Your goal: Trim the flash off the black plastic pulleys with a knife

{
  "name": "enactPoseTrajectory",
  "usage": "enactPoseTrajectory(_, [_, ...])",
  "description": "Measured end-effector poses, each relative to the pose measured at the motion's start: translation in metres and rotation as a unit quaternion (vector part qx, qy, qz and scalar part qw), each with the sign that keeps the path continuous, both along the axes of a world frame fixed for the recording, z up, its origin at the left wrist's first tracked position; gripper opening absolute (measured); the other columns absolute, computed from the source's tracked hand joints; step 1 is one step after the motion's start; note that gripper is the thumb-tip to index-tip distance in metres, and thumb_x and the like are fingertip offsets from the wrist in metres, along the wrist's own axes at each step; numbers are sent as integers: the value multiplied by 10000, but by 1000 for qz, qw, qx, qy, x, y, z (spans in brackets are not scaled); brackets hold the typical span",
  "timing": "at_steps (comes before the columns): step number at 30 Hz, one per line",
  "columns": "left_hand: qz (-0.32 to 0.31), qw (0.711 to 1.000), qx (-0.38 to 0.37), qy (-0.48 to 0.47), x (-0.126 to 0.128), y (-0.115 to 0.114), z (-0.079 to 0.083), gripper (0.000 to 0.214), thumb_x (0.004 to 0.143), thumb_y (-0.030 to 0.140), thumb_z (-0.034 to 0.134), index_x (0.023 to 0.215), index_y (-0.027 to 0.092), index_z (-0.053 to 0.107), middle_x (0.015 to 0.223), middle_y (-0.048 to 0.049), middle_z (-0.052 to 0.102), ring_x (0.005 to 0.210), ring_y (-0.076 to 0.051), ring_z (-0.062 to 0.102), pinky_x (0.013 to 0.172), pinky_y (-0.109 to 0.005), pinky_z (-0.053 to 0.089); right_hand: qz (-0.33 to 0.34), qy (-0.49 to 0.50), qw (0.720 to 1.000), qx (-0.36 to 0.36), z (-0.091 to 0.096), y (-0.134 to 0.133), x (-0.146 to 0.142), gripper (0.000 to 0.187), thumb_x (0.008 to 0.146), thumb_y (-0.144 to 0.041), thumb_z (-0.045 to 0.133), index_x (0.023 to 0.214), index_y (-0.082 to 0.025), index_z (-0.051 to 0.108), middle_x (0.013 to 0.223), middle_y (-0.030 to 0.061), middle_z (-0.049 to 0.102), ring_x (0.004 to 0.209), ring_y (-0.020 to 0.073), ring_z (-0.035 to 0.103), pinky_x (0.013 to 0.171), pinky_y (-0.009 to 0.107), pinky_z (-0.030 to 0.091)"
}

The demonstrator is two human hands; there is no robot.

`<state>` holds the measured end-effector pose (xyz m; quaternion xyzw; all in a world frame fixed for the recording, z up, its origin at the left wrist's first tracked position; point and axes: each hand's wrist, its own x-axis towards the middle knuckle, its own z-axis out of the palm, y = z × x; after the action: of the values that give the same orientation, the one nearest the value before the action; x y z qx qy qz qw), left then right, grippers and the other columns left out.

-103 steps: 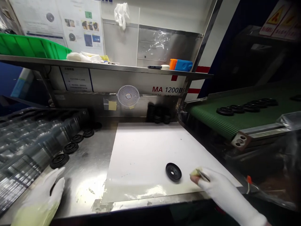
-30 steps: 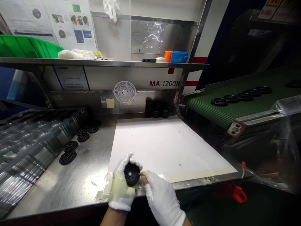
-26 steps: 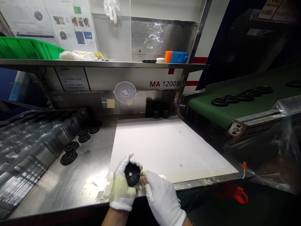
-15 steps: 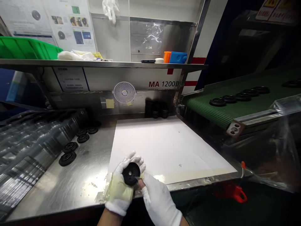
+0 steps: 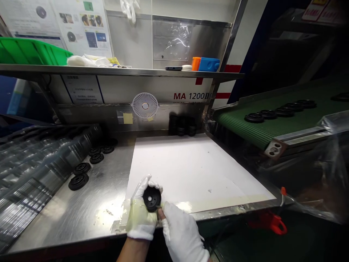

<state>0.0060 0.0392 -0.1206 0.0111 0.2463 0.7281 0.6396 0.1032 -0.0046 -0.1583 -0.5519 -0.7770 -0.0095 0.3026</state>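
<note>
**Bench:** you stand at a steel bench (image 5: 62,214) with a white sheet (image 5: 191,163) laid over it.
**Left fingers:** your left hand (image 5: 140,218) is closed around a black rubber disc (image 5: 152,199), gripping its rim.
**Right fingers:** your right hand (image 5: 181,233) is closed in a pinch on a thin metal pick (image 5: 158,207), its tip at the disc's edge.
**Disc:** it sits over the sheet's near edge, its face tipped up, apparently to keep it in your sight and within the pick's reach.
**Around you:** loose discs (image 5: 78,181) lie left on the steel; a green conveyor belt (image 5: 259,131) carries a row of belt discs (image 5: 254,118) on your right.
</note>
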Motion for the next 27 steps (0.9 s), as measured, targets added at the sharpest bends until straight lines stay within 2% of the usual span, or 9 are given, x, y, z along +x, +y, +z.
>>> enactPoseTrajectory(3, [12, 1000, 11, 23, -3, 0, -3, 252, 695, 83, 594, 938, 141, 627, 672, -25, 579, 663, -141, 573, 702, -322, 518, 8, 9, 1000, 0, -3, -1, -4, 208, 886, -282, 338, 779, -262, 516, 636, -20, 603, 531, 176, 527, 509, 308, 192])
enactPoseTrajectory(6, [-65, 997, 4, 36, -9, -3, -3, 271, 699, 124, 550, 960, 104, 620, 776, -99, 619, 746, -217, 601, 681, -380, 520, 6, 15, 1000, -5, -1, 2, 1, 212, 880, -282, 344, 761, -250, 517, 624, -13, 599, 524, 171, 516, 511, 300, 201])
enactPoseTrajectory(8, [-105, 994, -8, 25, -11, -5, -4, 273, 689, 131, 524, 940, 87, 623, 746, -101, 610, 695, -213, 594, 628, -365, 517, -4, 22, 1000, -19, 1, 4, 6, 197, 872, -270, 355, 771, -245, 522, 628, -8, 599, 539, 171, 520, 520, 293, 214])
enactPoseTrajectory(14, [-34, 999, -6, 29, -6, -3, -9, 180, 689, 116, 589, 865, 123, 628, 632, -23, 558, 602, -137, 549, 587, -272, 502, -14, 11, 999, -28, -6, -1, 1, 172, 862, -254, 367, 807, -252, 530, 627, -15, 603, 530, 169, 532, 508, 297, 200])
enactPoseTrajectory(18, [26, 999, 2, 42, -4, -2, -9, 226, 685, 81, 591, 899, 144, 629, 651, -16, 575, 638, -129, 566, 670, -292, 519, -7, -1, 1000, -16, -8, -4, -8, 192, 868, -263, 349, 761, -255, 508, 621, -17, 595, 526, 173, 538, 507, 309, 191])
enactPoseTrajectory(20, [3, 999, -5, 38, -7, -3, -9, 234, 695, 107, 571, 920, 132, 628, 727, -59, 615, 711, -172, 598, 709, -348, 524, -5, -1, 1000, -10, -5, -3, -8, 201, 868, -262, 345, 749, -253, 507, 612, -17, 594, 513, 173, 533, 504, 309, 189])
enactPoseTrajectory(23, [-74, 997, -9, 24, -12, -7, -8, 257, 704, 151, 524, 936, 110, 628, 770, -104, 626, 739, -222, 610, 673, -395, 529, -15, 9, 1000, 2, 0, 1, -1, 206, 861, -254, 349, 741, -245, 516, 598, -10, 593, 499, 170, 522, 504, 301, 203])
enactPoseTrajectory(25, [-84, 996, -6, 16, -13, -8, -7, 246, 699, 143, 524, 919, 114, 630, 689, -71, 598, 655, -186, 589, 615, -348, 526, -25, 13, 1000, -6, 1, 3, 2, 188, 853, -240, 363, 758, -241, 525, 612, -6, 601, 515, 169, 532, 509, 294, 218])
enactPoseTrajectory(27, [-63, 998, -1, 10, -10, -7, -8, 204, 699, 124, 553, 888, 125, 631, 636, -34, 565, 601, -144, 560, 578, -287, 513, -29, 12, 999, -19, 0, 2, 2, 175, 851, -234, 372, 778, -241, 531, 615, -8, 606, 518, 166, 539, 507, 292, 220])
